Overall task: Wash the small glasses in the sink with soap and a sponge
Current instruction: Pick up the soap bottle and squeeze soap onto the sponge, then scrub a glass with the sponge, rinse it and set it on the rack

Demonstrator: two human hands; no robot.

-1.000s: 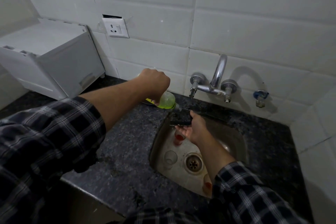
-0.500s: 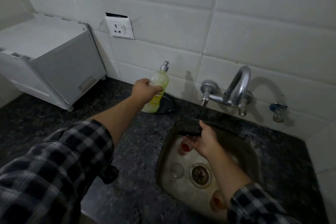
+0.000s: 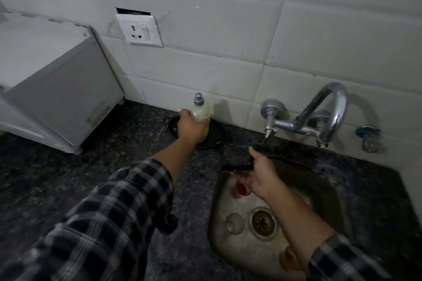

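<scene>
Soap bottle [image 3: 201, 110] has gone back to the wall [image 3: 228, 64], upright on a dark dish [image 3: 214, 135] at eleven o'clock from the sink [image 3: 239, 250], left hand [image 3: 193, 126] wrapped round it. Right hand [image 3: 259, 177] clamps the sponge [image 3: 237, 159] above the glasses [image 3: 234, 223] around the drain [image 3: 262, 223]. A careless release could topple the bottle.

white cabinet [image 3: 57, 89] left | wall socket [image 3: 139, 29] | blue valve [image 3: 370, 137] right | dark counter [image 3: 68, 178]
</scene>
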